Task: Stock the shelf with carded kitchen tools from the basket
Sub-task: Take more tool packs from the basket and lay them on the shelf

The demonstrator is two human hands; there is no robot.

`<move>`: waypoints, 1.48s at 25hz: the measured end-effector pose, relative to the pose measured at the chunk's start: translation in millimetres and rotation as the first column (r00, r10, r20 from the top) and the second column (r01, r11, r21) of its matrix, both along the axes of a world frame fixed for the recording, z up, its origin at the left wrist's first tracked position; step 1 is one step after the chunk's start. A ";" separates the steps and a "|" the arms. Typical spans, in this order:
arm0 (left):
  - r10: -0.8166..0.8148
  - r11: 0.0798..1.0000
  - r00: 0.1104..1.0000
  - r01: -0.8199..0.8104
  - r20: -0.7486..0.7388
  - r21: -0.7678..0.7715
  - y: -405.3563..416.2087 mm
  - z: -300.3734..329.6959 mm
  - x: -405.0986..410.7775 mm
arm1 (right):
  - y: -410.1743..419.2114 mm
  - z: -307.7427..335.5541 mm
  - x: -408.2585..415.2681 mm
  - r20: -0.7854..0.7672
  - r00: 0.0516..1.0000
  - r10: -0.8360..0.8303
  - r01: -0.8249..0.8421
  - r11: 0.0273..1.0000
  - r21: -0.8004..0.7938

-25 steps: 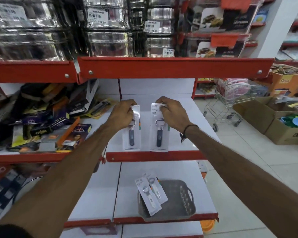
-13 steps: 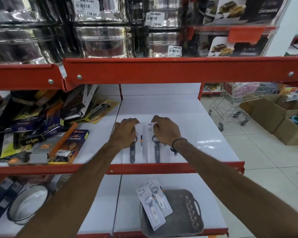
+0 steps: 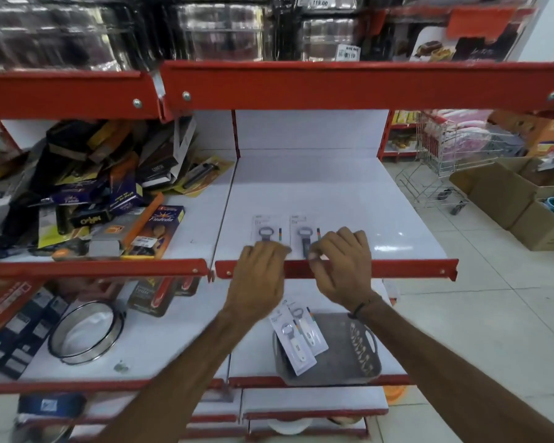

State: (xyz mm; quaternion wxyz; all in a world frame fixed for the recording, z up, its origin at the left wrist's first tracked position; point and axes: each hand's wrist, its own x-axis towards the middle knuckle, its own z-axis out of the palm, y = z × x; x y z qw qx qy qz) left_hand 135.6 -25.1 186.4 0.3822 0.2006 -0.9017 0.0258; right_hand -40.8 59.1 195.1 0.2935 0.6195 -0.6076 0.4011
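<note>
Two carded bottle openers lie flat side by side on the white middle shelf (image 3: 349, 193): the left card (image 3: 266, 227) and the right card (image 3: 303, 230), both with dark handles. My left hand (image 3: 258, 276) hovers over the left card's lower end at the red shelf lip, fingers loosely curled and holding nothing. My right hand (image 3: 343, 266) is just right of the right card's lower end, its fingertips close to the card, also holding nothing. On the shelf below stands a grey basket (image 3: 352, 359) with two white-handled carded openers (image 3: 296, 343) leaning in it.
A jumble of boxed and carded goods (image 3: 103, 203) fills the left half of the middle shelf. A round steel sieve (image 3: 84, 330) lies on the lower shelf. The red upper shelf edge (image 3: 333, 84) hangs overhead. A shopping trolley (image 3: 442, 155) and cardboard boxes (image 3: 509, 199) stand on the right.
Both hands have let go of the two cards and drawn back to the shelf's front lip. The cards now lie flat on the shelf. The camera has tilted down and moved closer.
</note>
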 end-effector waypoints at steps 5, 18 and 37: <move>-0.145 0.983 0.888 0.079 0.436 0.167 26.4 -91.0 20.2 | 40.2 -98.2 15.2 -0.044 0.999 -0.022 0.039 0.903 0.427; 0.050 0.826 0.719 -0.420 0.693 0.377 -10.6 -186.2 -18.0 | -56.3 -170.8 1.3 -0.187 0.981 0.047 0.158 0.361 0.919; -0.081 0.807 0.929 -0.151 0.361 0.571 50.8 -93.9 -37.8 | 63.1 -86.5 -2.9 -0.019 0.952 -0.306 0.201 0.577 0.791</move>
